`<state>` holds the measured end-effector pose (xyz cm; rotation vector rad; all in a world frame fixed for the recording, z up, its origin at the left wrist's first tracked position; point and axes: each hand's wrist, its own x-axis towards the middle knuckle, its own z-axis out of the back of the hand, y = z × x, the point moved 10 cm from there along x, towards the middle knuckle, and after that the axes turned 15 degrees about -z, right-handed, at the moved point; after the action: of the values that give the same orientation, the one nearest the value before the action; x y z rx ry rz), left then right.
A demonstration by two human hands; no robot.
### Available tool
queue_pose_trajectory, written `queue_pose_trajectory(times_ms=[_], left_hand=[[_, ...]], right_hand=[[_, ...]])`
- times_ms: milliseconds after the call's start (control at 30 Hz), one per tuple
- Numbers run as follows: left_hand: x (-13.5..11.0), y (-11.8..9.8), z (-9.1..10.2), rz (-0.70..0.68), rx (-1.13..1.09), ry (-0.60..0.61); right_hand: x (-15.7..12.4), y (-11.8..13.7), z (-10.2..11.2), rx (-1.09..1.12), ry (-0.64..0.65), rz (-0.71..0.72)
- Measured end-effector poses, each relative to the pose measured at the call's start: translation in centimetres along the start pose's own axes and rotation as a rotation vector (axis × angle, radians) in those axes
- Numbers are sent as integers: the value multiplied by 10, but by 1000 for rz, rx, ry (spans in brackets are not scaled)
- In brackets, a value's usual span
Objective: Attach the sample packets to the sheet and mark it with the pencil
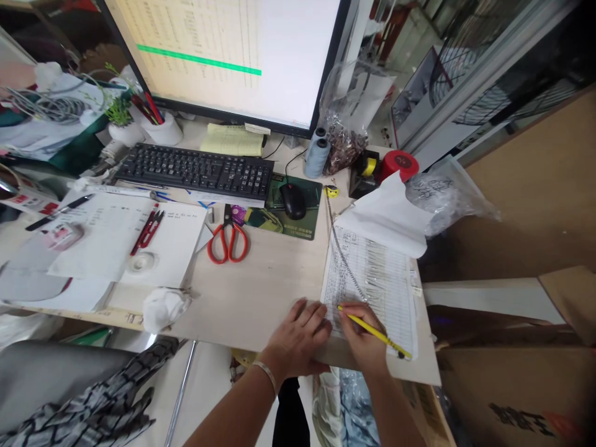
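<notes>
1. The right hand [361,332] grips a yellow pencil [372,332] in a writing hold, its tip touching the near left part of a spiral-bound ledger [372,279] that lies open at the right end of the desk [261,292].
2. The left hand [300,338] holds nothing; it rests flat with fingers spread on the ledger's left edge, just beside the pencil tip.
3. The ledger page is covered in printed rows; an upper sheet [386,217] is folded back above it, touching a clear plastic bag [442,192].
4. Writing here goes best, I judge, with the left palm pressing the page flat close to the row in hand and the pencil kept at a low slant, so the tip stays inside one narrow line.
5. The near edge of the ledger sits close to the desk's rim, so light pressure seems wise.
6. Orange-handled scissors [227,239], a black mouse [292,200] and a keyboard [195,171] lie well apart to the left.
</notes>
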<state>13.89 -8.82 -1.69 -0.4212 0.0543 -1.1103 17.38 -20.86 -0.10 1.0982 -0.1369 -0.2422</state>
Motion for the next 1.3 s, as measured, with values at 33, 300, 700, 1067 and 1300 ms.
queue_pose_trajectory(times_ms=[33, 300, 700, 1067, 1300], left_hand=[[0, 0, 0, 2, 0, 1], [0, 1, -2, 2, -18, 0], [1, 0, -2, 4, -26, 17], [0, 0, 0, -1, -24, -10], [1, 1, -1, 7, -20, -13]], right_hand=[[-1, -2, 0, -7, -16, -4], [-3, 0, -4, -136, -93, 12], [-2, 3, -6, -199, -67, 31], [-2, -2, -5, -198, -61, -17], [-2, -9, -7, -180, -53, -60]])
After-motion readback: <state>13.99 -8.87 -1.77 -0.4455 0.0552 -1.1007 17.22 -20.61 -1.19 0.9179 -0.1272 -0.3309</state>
